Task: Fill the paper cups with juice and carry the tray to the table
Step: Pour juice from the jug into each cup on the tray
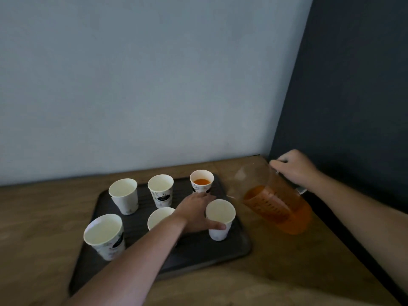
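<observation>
Filling step, early on: of six cups on the tray [240, 246], only the cup [201, 181] at the tray's back right corner holds juice; the other five look empty.

Left hand [194, 214] reaches across the tray, fingers [217, 226] curled round the front right cup [219, 218], thumb on its near side, steadying it upright. Right hand [293, 167] is closed on the handle of the jug [276, 205], held off the tray's right edge over the bench [298, 272], tilted with its spout toward the tray. Jug looks about half full, no stream visible.

Next, as I read it: bring the spout over the held cup and tip slowly. Paper cups are light, so keep that steadying grip. Carry comes after all six are filled.
</observation>
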{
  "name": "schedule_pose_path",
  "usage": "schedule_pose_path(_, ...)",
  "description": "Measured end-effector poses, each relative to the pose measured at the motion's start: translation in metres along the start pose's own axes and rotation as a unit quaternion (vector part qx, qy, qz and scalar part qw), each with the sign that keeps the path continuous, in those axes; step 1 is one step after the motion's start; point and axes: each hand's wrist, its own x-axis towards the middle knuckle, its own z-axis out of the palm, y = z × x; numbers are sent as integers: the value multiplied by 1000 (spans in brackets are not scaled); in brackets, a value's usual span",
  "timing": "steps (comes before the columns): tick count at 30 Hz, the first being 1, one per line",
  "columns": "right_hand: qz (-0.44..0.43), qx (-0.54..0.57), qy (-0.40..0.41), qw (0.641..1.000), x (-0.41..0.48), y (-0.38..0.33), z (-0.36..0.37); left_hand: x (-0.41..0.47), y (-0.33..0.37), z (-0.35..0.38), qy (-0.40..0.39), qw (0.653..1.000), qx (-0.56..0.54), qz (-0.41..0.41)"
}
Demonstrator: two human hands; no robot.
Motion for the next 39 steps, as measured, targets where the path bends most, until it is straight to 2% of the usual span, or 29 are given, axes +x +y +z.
schedule_pose_path(16, -40, -62, -29, 997, -8, -9, 4, 1, -6, 14, 36, 999, -6, 0)
schedule_pose_path(24, -28, -78, -54, 995, -6, -13, 5, 2, -11, 15, 34, 999, -8, -1)
schedule_pose_path(39, -55, -101, -46, 992, -4, -13, -2, -1, -9, 16, 43, 999, -5, 3)
